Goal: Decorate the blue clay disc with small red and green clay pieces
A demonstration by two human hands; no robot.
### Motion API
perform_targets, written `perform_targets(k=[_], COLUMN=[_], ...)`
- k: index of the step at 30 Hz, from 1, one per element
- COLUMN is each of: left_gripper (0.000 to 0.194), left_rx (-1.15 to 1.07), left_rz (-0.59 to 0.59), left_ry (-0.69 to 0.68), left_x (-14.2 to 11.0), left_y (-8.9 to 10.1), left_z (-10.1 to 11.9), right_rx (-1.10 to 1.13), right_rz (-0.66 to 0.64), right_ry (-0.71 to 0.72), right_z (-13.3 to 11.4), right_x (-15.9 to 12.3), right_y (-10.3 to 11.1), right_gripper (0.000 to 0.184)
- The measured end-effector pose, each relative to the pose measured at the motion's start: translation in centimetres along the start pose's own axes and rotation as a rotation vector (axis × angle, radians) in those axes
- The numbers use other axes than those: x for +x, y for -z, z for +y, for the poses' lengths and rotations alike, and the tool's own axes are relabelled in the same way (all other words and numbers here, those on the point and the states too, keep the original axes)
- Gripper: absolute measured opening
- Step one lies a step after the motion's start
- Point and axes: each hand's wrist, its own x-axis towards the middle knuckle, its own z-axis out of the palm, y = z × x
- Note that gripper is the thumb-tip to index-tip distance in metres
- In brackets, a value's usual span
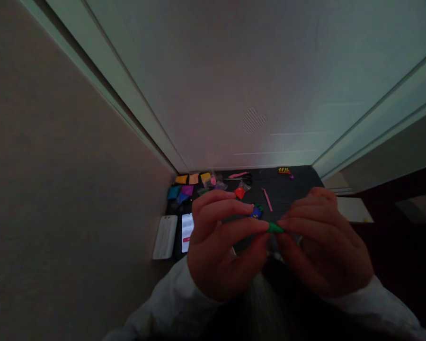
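Between the fingertips of both hands is a small green piece of modelling clay, narrowing toward its right end. My left hand pinches its left end with thumb and forefinger, the other fingers curled above. From the other side, my right hand pinches the right end. Both hands are raised over the dark table. Just behind my left fingertips, partly hidden, lies a small blue figure with green bits. A pink curved tool rests on the table beyond the hands.
Several coloured clay packets lie at the table's left, near an orange-red packet. Scissors are at the back. A lit phone and a white case sit at left. A yellow-dotted piece lies by the white door.
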Motion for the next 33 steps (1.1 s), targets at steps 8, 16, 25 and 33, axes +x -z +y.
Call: perform_targets(k=[8, 16, 25, 33], left_gripper=[0.020, 0.021, 0.023, 0.023], left_rx=[0.013, -0.005, -0.034, -0.032], left_rz=[0.053, 0.013, -0.021, -0.070], left_ry=[0.016, 0.029, 0.060, 0.072], left_x=[-0.14, -0.23, -0.68, -0.53], left_y=[-0.37, -0.31, -0.40, -0.23], left_z=[0.13, 0.18, -0.06, 0.12], right_rx=[0.009, 0.026, 0.061, 0.102], right_rz=[-0.011, -0.015, 0.009, -0.013], right_ry=[-0.025, -0.059, -0.085, -0.075], right_z=[-0.17, -0.24, -0.16, 0.00], right_x=[0.00, -0.10, -0.24, -0.26], right_y=[-0.07, -0.18, -0.43, -0.37], right_gripper=[0.015, 0.014, 0.016, 0.016])
